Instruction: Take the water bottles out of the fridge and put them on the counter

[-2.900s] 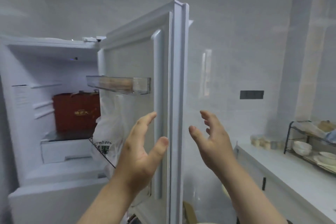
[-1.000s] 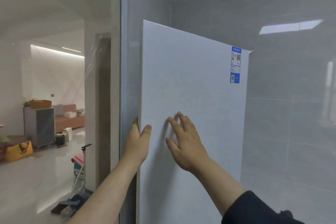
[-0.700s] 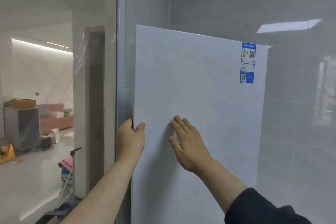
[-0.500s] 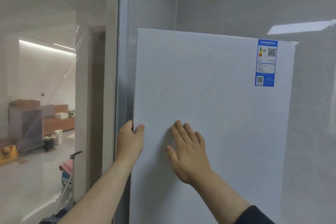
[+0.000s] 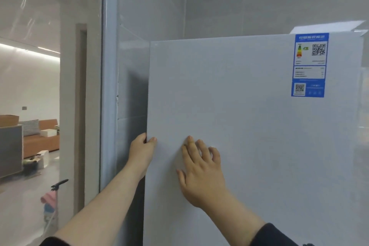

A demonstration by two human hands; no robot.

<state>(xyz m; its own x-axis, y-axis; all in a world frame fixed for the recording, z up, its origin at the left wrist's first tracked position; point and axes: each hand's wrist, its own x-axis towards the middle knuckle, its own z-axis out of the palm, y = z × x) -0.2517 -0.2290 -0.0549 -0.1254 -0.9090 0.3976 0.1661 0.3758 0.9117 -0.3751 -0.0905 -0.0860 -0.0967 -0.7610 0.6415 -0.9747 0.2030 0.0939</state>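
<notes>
The white fridge door point(image 5: 249, 136) fills the right of the head view, seen from its outer face, with a blue energy label point(image 5: 309, 65) at its upper right. My left hand point(image 5: 142, 152) curls around the door's left edge, thumb on the front face. My right hand point(image 5: 201, 171) lies flat on the door's face with fingers spread. No water bottles or counter are in sight, and the fridge interior is hidden behind the door.
A grey-framed glass partition point(image 5: 107, 86) stands just left of the fridge. Through the glass I see a living room with an orange sofa point(image 5: 43, 138) and a mop handle point(image 5: 58, 183) leaning low on the left. Grey tiled wall rises behind the fridge.
The door stood open 2.9 s ago, with both hands off it. Over the last second it has swung toward facing me squarely, both hands staying on it.
</notes>
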